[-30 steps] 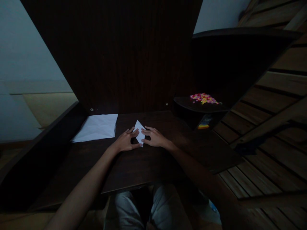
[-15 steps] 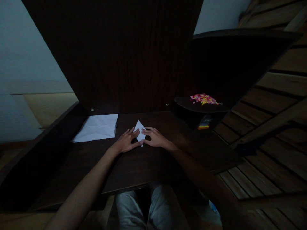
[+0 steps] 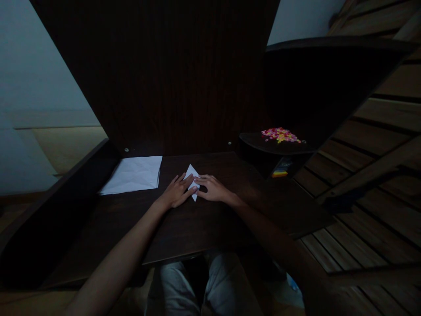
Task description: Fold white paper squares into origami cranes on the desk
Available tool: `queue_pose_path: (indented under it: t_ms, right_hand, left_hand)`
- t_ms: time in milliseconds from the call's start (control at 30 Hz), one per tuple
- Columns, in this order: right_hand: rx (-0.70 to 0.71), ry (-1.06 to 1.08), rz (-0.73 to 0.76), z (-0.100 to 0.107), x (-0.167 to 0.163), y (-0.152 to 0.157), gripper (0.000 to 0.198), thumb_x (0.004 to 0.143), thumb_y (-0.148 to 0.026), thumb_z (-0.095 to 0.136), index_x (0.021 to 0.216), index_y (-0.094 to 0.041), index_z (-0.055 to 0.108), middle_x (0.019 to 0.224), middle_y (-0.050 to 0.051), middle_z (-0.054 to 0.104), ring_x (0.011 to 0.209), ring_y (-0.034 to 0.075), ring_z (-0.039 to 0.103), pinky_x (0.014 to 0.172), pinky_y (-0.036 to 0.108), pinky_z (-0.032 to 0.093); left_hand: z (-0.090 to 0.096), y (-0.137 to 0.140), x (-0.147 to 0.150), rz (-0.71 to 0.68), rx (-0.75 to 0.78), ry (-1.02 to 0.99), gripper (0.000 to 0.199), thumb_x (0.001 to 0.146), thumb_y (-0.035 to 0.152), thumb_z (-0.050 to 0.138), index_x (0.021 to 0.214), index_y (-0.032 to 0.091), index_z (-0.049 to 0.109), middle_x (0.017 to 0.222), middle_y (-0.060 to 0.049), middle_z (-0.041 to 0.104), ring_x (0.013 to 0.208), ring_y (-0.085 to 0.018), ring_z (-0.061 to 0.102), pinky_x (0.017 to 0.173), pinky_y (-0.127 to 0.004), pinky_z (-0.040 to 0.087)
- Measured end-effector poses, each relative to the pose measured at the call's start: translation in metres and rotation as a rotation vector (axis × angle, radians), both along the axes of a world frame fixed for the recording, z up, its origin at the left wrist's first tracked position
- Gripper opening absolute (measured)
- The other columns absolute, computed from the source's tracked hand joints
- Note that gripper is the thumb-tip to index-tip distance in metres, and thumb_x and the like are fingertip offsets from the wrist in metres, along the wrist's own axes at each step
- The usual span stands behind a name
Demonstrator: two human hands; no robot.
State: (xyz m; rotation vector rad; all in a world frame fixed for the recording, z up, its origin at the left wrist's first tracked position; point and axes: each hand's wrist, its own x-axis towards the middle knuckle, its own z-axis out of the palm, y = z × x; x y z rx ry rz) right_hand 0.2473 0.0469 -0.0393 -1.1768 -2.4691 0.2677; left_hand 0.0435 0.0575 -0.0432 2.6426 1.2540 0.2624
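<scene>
A small folded piece of white paper, diamond-shaped, lies flat on the dark wooden desk. Over its left side rests my left hand, fingers spread, with the fingertips and thumb on the paper. My right hand lies on the right side, its fingers stretched over the paper and its thumb near the lower part. Both sets of fingertips nearly meet at the middle and hide part of the folds. Neither hand is closed around anything.
A stack of white paper sheets lies to the left on the desk. On a small corner shelf at the right sits a heap of pink, red and yellow bits. Dark panels rise behind and at the left; wooden slats stand right.
My left hand has shifted slightly, its thumb and fingers now further over the paper's middle. The right hand and the paper stay almost where they were.
</scene>
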Motion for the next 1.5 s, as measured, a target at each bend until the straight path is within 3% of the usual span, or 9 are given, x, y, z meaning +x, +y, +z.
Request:
queue_pose_path:
  t_ms: [400,533,633,800,967,1133,1300,1500]
  right_hand:
    - [-0.039,0.006,-0.019,0.000,0.002,0.001,0.049,0.086,-0.041,0.059,0.130,-0.020,0.056,0.136,0.008,0.055,0.129,0.028,0.046,0.106,0.047,0.036]
    - [-0.040,0.004,-0.025,-0.001,0.002,0.002,0.047,0.085,-0.041,0.061,0.129,-0.023,0.057,0.137,0.007,0.054,0.129,0.027,0.046,0.106,0.047,0.036]
    - [-0.047,0.004,-0.038,-0.001,0.002,0.002,0.048,0.084,-0.041,0.062,0.128,-0.022,0.058,0.137,0.007,0.054,0.129,0.027,0.046,0.106,0.047,0.035]
    - [-0.056,0.018,-0.037,-0.001,0.001,0.003,0.047,0.084,-0.040,0.063,0.126,-0.020,0.060,0.138,0.009,0.053,0.129,0.028,0.046,0.106,0.048,0.035]
    - [-0.048,0.031,-0.026,-0.001,0.001,0.003,0.046,0.083,-0.040,0.064,0.126,-0.021,0.060,0.136,0.009,0.055,0.128,0.027,0.047,0.105,0.047,0.037]
    - [-0.052,0.029,-0.037,0.000,0.000,0.002,0.052,0.084,-0.040,0.063,0.131,-0.019,0.055,0.136,0.011,0.055,0.129,0.027,0.046,0.106,0.045,0.035]
    - [-0.052,0.075,-0.071,-0.004,0.001,0.003,0.056,0.085,-0.043,0.061,0.134,-0.018,0.051,0.133,0.015,0.055,0.125,0.027,0.048,0.103,0.045,0.037]
    - [-0.083,0.176,-0.108,-0.005,0.002,0.003,0.057,0.084,-0.048,0.061,0.133,-0.020,0.050,0.126,0.014,0.057,0.118,0.026,0.051,0.100,0.044,0.038]
  left_hand:
    - [0.001,0.004,0.003,0.030,0.018,-0.104,0.061,0.095,0.057,0.022,0.140,0.019,0.042,0.148,-0.009,0.041,0.141,-0.028,0.029,0.115,-0.050,0.020]
    - [0.008,0.000,0.000,0.044,0.033,-0.258,0.050,0.096,0.051,0.027,0.123,0.019,0.054,0.128,-0.010,0.059,0.125,-0.026,0.049,0.108,-0.045,0.035]
    - [0.012,0.000,-0.004,0.083,0.038,-0.326,0.036,0.095,0.042,0.033,0.106,0.018,0.058,0.110,-0.010,0.065,0.108,-0.024,0.058,0.097,-0.041,0.045]
    - [0.013,0.006,-0.013,0.051,0.089,-0.318,0.019,0.079,0.017,0.045,0.091,0.019,0.061,0.104,-0.008,0.067,0.109,-0.024,0.056,0.099,-0.041,0.044]
    - [0.014,0.007,-0.019,0.017,0.090,-0.252,0.019,0.075,0.014,0.049,0.085,0.020,0.064,0.111,-0.007,0.069,0.118,-0.025,0.053,0.103,-0.043,0.042]
    - [0.020,0.001,-0.018,0.036,0.073,-0.213,0.017,0.075,0.025,0.057,0.086,0.017,0.066,0.116,-0.010,0.068,0.117,-0.028,0.055,0.102,-0.044,0.044]
    - [0.023,-0.002,-0.018,0.068,0.087,-0.129,0.030,0.073,0.032,0.061,0.096,0.015,0.067,0.118,-0.014,0.065,0.113,-0.030,0.057,0.099,-0.045,0.045]
    - [0.023,-0.002,-0.022,0.014,0.100,-0.099,0.046,0.071,0.036,0.064,0.110,0.014,0.064,0.121,-0.014,0.063,0.118,-0.031,0.053,0.103,-0.045,0.042]
